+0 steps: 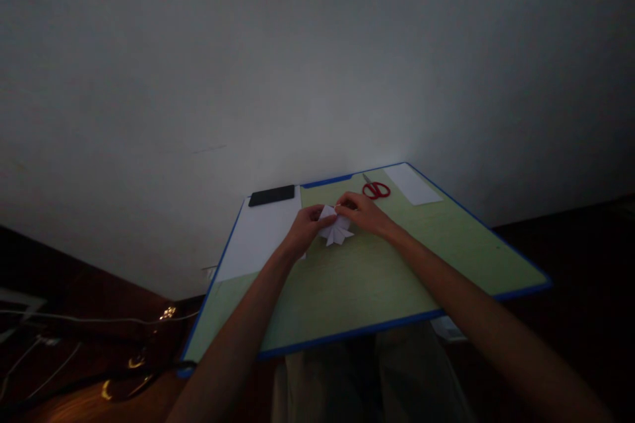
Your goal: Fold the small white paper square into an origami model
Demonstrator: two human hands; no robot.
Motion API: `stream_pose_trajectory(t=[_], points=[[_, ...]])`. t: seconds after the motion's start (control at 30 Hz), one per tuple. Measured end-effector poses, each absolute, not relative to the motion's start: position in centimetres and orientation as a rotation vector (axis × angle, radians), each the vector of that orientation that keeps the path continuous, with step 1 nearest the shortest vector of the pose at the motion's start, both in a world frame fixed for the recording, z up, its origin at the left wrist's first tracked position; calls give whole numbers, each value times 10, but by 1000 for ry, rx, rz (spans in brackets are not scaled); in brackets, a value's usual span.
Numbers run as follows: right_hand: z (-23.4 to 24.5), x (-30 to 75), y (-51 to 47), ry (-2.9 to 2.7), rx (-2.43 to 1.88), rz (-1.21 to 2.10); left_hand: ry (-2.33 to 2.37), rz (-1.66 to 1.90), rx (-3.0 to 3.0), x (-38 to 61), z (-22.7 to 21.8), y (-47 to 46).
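Note:
A small piece of folded white paper point(336, 232) with several pointed flaps is held up over the middle of the table. On its left side my left hand point(306, 226) is closed, thumb and fingers pinching the paper. My right hand point(361, 210) pinches its upper right edge between thumb and fingers. The flaps fan out downward, below both hands. Parts of the paper are hidden behind my fingers.
The pale green table point(347, 297) has a blue edge and stands against a wall. Red-handled scissors point(376, 190) lie at the back, beside a white paper strip point(413, 184). A dark phone-like slab point(271, 195) rests on a white sheet point(260, 234) at left.

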State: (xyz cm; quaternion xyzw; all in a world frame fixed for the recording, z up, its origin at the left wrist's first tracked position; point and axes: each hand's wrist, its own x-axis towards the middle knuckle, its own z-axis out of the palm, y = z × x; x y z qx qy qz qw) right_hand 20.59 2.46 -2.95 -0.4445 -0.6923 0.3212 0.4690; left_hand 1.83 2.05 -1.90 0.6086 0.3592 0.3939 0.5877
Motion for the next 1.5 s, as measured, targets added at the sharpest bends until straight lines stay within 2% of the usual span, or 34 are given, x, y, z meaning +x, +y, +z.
stream_pose_trajectory(t=[0.3, 0.87, 1.17, 1.5], points=[[-30, 207, 26, -1552, -1054, 917, 864, 911, 1392, 20, -18, 19], [-33, 207, 27, -1563, -1068, 807, 867, 902, 1289, 18, -20, 21], [-30, 205, 24, -1541, -1088, 810, 997, 1018, 1332, 21, -12, 17], [-30, 202, 24, -1491, -1036, 922, 996, 1192, 1092, 19, -9, 19]])
